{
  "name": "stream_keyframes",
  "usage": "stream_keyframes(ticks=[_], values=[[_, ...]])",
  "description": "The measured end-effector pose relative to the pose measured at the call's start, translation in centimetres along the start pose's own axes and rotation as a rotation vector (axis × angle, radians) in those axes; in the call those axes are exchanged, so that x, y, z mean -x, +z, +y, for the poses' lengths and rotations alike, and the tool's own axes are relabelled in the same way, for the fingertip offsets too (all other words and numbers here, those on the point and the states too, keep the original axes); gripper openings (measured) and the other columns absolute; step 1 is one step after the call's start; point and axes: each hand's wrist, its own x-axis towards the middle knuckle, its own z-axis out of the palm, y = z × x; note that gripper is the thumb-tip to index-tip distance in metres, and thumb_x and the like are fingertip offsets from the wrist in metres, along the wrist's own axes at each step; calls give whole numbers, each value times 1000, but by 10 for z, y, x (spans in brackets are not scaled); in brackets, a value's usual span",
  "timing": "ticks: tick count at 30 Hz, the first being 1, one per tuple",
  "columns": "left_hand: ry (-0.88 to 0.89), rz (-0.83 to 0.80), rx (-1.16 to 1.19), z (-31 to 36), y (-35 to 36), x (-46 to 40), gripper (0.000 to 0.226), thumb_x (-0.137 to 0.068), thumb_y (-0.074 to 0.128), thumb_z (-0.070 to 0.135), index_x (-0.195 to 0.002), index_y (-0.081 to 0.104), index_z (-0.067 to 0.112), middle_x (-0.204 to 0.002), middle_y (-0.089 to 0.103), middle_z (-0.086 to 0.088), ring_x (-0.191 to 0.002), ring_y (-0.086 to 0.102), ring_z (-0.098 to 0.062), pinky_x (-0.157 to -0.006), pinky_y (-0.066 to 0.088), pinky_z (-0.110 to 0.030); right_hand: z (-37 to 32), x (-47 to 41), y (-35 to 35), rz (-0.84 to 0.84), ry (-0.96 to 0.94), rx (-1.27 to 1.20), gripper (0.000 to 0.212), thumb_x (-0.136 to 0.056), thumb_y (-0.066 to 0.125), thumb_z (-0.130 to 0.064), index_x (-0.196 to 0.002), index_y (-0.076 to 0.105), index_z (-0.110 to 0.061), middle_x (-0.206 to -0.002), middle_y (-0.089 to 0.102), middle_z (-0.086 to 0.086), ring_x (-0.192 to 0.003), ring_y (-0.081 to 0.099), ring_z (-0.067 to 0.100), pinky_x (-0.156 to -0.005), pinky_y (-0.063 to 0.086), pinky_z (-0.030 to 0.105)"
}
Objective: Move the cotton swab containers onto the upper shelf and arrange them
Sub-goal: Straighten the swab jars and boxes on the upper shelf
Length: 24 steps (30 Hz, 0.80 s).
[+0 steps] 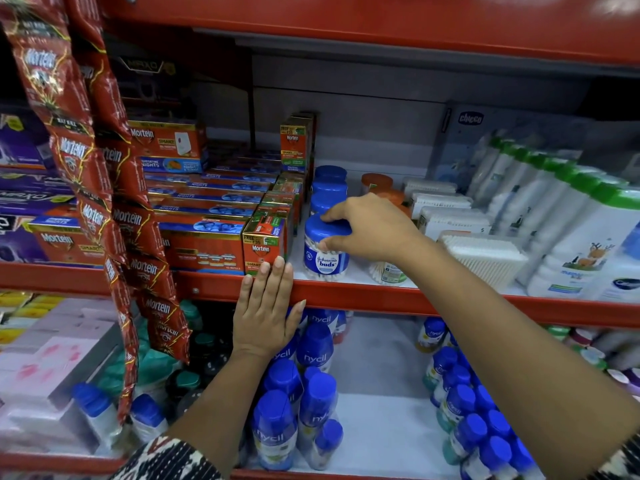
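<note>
A round clear jar of cotton buds (325, 259) with a blue lid stands at the front of the upper shelf (363, 297). My right hand (370, 227) grips it from the right, fingers over the lid and thumb on its side. Behind it runs a row of similar blue-lidded jars (329, 188). My left hand (266, 311) lies flat and open against the red front edge of the shelf, fingertips touching a Mortein box (264, 245). A second swab jar (386, 271) sits partly hidden under my right wrist.
Stacked Mortein boxes (201, 216) fill the shelf left of the jars. Orange-lidded jars (377, 183) and flat swab boxes (481, 254) lie to the right, then white lotion bottles (585, 244). Hanging red sachet strips (93, 188) drape at left. Blue-capped nycil bottles (311, 403) crowd the lower shelf.
</note>
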Motion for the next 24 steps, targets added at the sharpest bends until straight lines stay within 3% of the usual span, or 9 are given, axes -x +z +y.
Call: stream_keyframes(ticks=[6, 9, 13, 15, 19, 24], values=[[0, -4, 3, 0, -1, 0, 62, -104, 20, 43, -155, 4, 11, -163, -2, -4, -150, 1, -19, -123, 2, -37, 7, 5, -10, 2, 15, -30, 67, -79, 65, -55, -137, 51, -23, -136, 58, -3, -120, 56, 21, -94, 50, 38], [1, 1, 4, 0, 0, 0, 62, -104, 20, 43, -155, 5, 11, -163, -2, -4, -150, 1, -19, -123, 2, -37, 29, 17, -36, 27, 63, -49, 61, -80, 69, -48, -134, 54, -24, -137, 58, -4, -122, 55, 18, -95, 44, 33], [-9, 14, 18, 0, 1, 1, 63, -104, 23, 43, -155, 7, 11, -163, 0, -3, -150, 3, -19, -123, 4, -38, 61, 31, -57, -305, 135, -42, 53, -82, 72, -29, -132, 56, -25, -134, 58, -6, -118, 55, 16, -100, 43, 33], [-7, 13, 18, 0, 1, 1, 63, -104, 23, 43, -155, 7, 11, -163, -1, -3, -150, 2, -19, -123, 3, -38, 67, 33, -52, -377, 153, -40, 55, -82, 71, -24, -134, 53, -30, -134, 56, -5, -115, 55, 18, -101, 44, 37], [-9, 4, 25, 1, 0, 0, 62, -104, 23, 43, -155, 6, 11, -163, -1, -3, -150, 2, -19, -123, 3, -38, 67, 31, -38, -306, 139, 29, 55, -81, 69, -20, -132, 54, -34, -133, 58, -3, -113, 56, 20, -91, 46, 31], [-14, -3, 27, 1, -1, 0, 62, -104, 22, 43, -155, 6, 12, -163, -1, -3, -150, 2, -19, -123, 3, -38, 62, 29, -31, -220, 138, 151, 51, -79, 72, -39, -127, 59, -33, -126, 64, 1, -111, 59, 24, -90, 50, 37]])
